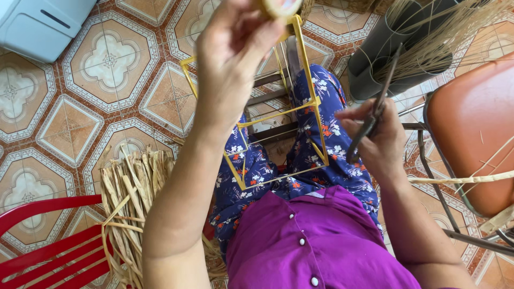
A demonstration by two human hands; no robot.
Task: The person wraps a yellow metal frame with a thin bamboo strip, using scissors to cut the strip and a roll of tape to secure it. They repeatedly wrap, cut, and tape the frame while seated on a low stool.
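The left hand [235, 48] was raised high, its fingers pinched closed on a small round yellowish object [281, 6] at the top edge of the view, only partly visible. That object sat right at the upper corner of the yellow wire frame [300, 107], which stood on the person's lap over the blue floral trousers [332, 155], its long axis running away from the body. The right hand [375, 139] lay lower, off the frame's right side, closed around dark scissors [372, 115] that pointed up and away. The left hand was the one at the frame. A bundle of dried straw [134, 192] lay on the tiled floor [69, 118] beside a red chair [48, 241].
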